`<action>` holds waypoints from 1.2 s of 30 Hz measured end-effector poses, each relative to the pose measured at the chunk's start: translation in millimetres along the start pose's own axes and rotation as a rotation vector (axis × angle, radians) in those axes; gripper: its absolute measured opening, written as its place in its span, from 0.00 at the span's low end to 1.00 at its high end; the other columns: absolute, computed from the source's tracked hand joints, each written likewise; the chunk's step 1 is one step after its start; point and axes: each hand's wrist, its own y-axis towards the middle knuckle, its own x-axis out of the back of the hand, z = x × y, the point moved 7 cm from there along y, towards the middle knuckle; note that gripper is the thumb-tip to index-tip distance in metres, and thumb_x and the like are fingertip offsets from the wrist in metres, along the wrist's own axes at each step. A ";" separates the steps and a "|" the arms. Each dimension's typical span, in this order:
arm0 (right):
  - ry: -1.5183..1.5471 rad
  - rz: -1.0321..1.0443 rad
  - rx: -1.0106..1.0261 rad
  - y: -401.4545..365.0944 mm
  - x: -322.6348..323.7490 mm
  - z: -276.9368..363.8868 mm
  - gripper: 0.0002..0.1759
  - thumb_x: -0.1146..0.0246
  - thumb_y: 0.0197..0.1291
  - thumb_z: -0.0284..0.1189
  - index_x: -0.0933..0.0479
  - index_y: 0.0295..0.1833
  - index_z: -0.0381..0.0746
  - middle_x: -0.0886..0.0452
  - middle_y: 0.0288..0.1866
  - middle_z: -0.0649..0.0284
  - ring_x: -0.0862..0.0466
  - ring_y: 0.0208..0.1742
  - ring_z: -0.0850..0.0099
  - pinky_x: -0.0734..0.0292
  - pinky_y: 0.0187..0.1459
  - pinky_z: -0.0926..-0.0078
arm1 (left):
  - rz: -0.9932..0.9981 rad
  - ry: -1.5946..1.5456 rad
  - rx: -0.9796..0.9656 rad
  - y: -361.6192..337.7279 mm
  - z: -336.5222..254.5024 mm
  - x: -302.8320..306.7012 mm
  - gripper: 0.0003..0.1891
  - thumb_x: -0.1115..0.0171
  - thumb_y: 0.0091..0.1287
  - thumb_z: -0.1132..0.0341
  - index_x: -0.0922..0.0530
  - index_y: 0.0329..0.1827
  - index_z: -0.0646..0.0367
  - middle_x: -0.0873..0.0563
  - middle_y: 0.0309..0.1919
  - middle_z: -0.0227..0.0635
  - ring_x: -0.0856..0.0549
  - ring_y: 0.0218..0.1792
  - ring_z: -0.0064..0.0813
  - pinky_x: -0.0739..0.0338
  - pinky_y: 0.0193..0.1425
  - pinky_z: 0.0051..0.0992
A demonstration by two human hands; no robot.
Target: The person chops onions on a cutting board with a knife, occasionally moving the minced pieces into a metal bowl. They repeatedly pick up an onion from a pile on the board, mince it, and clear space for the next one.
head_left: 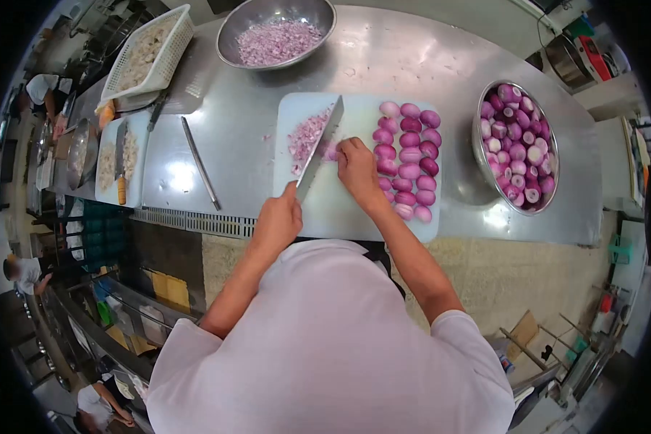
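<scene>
My left hand (278,217) is closed round the handle of a broad-bladed kitchen knife (321,145). The blade stands on edge over the white cutting board (304,215), between a pile of chopped red onion (305,137) and my right hand (357,168). Bent fingers of my right hand press on a piece of red onion (330,151) just right of the blade; the hand covers most of it. Rows of peeled red onion halves (410,155) lie cut side down along the board's right side.
A steel bowl (229,45) of chopped onion stands at the back, and a bowl of peeled onions (517,145) at right. On the left are a metal rod (200,163), a white basket (184,32) and a second board with another knife (120,163). Other people are at far left.
</scene>
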 end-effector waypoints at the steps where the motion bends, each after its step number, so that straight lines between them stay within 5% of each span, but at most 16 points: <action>1: 0.007 -0.003 0.006 5.4 -0.5 1.9 0.04 0.40 0.57 0.17 0.20 0.37 0.34 0.20 0.40 0.51 0.18 0.39 0.47 0.22 0.41 0.53 | 0.005 0.030 -0.016 3.6 3.4 -8.6 0.19 0.45 0.63 0.76 0.27 0.58 0.67 0.19 0.22 0.59 0.18 0.28 0.62 0.25 0.36 0.55; 36: 0.042 0.002 0.115 3.5 2.4 -2.9 0.04 0.41 0.56 0.17 0.21 0.37 0.33 0.20 0.37 0.50 0.19 0.41 0.47 0.23 0.43 0.53 | 0.045 0.026 -0.011 5.0 -13.4 -0.3 0.14 0.45 0.64 0.76 0.27 0.52 0.70 0.18 0.23 0.60 0.17 0.29 0.62 0.24 0.35 0.54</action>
